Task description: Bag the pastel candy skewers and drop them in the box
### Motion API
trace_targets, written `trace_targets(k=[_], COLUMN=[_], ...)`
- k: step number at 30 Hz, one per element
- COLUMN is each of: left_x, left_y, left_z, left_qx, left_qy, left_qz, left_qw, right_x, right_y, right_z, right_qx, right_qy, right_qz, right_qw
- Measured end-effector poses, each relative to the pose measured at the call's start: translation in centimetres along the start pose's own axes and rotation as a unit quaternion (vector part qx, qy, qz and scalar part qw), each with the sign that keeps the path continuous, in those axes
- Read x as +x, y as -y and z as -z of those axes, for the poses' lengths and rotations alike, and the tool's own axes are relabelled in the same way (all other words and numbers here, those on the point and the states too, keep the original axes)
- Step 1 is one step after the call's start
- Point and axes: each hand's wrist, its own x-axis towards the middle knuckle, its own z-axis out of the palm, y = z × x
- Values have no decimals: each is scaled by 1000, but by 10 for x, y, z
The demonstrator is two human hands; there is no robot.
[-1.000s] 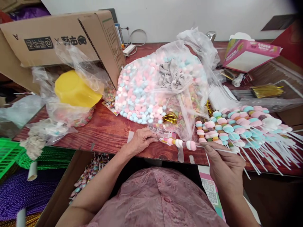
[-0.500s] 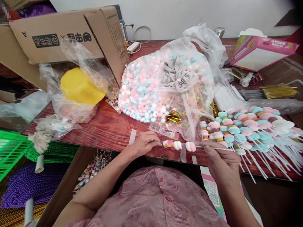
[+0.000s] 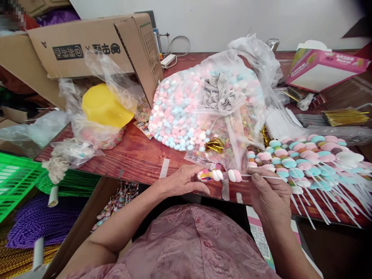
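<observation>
My right hand (image 3: 269, 192) pinches the white stick of a marshmallow skewer (image 3: 235, 175), which lies level above the table's front edge. Pink and white marshmallows sit nearest that hand; a colourful patterned piece is at the far left end. Beside that end is my left hand (image 3: 186, 180), its thumb and fingers apart and nothing gripped between them. To the right lies a pile of finished-looking marshmallow skewers (image 3: 308, 155), sticks pointing toward me. Behind my hands rests a large clear bag of pink, blue and white marshmallows (image 3: 177, 112), with a gold tie bundle (image 3: 214, 145) on it.
A cardboard box (image 3: 87, 46) stands at the back left, near a yellow cup-shaped thing (image 3: 106, 106) in plastic. A pink carton (image 3: 325, 64) is back right. At lower left are a green basket (image 3: 17, 182) and purple cords (image 3: 43, 223). A power strip (image 3: 168, 60) lies behind.
My left hand has loosened from the skewer's left end, and its fingers have spread. The right hand still holds the stick. The whole view has shifted slightly.
</observation>
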Motion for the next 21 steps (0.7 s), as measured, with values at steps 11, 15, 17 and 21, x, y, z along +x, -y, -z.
trace_targets(k=[11, 15, 17, 21], left_x=[15, 17, 17, 18], left_y=[-15, -18, -19, -23], left_z=[-25, -27, -28, -30], left_qx=[-220, -220, -207, -213], left_qy=[41, 30, 15, 38], left_qz=[123, 142, 144, 156], left_qw=[967, 965, 967, 964], right_x=[38, 53, 58, 62], right_y=[37, 37, 34, 31], right_z=[-26, -32, -32, -35], right_qx=[-147, -166, -161, -132], right_qy=[202, 245, 240, 217], right_qz=[52, 4, -13, -29], right_qw=[967, 955, 957, 967])
